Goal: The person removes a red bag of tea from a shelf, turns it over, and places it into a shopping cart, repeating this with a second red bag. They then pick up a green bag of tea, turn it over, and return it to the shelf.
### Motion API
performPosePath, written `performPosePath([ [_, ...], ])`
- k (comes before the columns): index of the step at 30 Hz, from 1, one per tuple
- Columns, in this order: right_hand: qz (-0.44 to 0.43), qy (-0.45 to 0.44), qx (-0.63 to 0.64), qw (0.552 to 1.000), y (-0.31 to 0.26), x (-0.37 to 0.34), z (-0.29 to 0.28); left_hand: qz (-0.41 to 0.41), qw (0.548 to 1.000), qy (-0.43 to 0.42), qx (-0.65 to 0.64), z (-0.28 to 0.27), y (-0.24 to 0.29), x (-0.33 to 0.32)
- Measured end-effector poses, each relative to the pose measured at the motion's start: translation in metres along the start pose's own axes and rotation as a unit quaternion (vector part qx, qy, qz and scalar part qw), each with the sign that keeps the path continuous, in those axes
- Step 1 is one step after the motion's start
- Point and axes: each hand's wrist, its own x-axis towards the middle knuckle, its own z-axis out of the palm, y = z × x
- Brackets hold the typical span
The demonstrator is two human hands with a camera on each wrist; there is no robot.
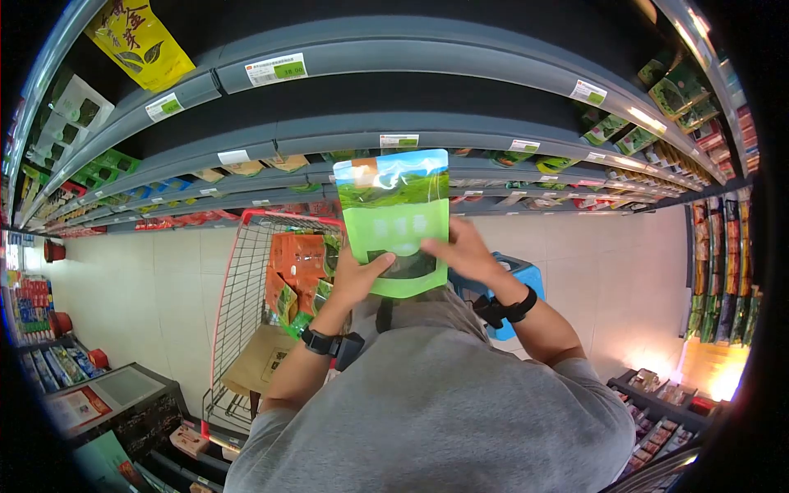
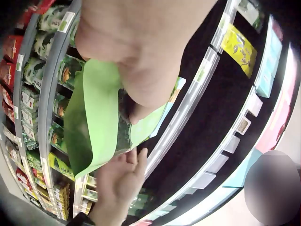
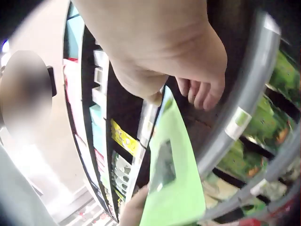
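A green stand-up pouch [image 1: 396, 222] with a landscape printed on its upper part and a dark window low on its front is held upright before the chest. My left hand [image 1: 353, 278] grips its lower left edge, thumb lying over the front by the window. On the right edge, my right hand [image 1: 468, 253] pinches the pouch between its thumb in front and fingers behind. From the left wrist, the pouch's pale green bottom fold [image 2: 101, 117] faces the camera. The right wrist view shows the pouch [image 3: 176, 165] nearly side-on, with the right fingers [image 3: 202, 94] curled behind it.
Grey store shelves [image 1: 427, 70] curve across the front, with a yellow pouch [image 1: 141, 45] at upper left. A red-rimmed shopping cart [image 1: 226, 320] holding orange packs [image 1: 297, 261] stands left. Something blue [image 1: 526, 279], partly hidden, is at the right. Packets hang on a far-right rack [image 1: 723, 263].
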Motion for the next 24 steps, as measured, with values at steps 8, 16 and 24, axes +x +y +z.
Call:
performPosePath([
  [8,-0.314,-0.261,0.212,0.888,-0.197,-0.021,-0.01,-0.016,1.0,0.012,0.001,-0.008,0.008,0.007],
  [16,-0.416,-0.282,0.57,0.65,-0.233,-0.042,0.064,-0.003,1.0,0.003,0.03,0.007,0.022,0.003],
  [24,-0.418,-0.32,0.555,0.643,-0.233,-0.031,0.04,-0.032,0.999,-0.001,0.02,0.02,0.015,0.003],
])
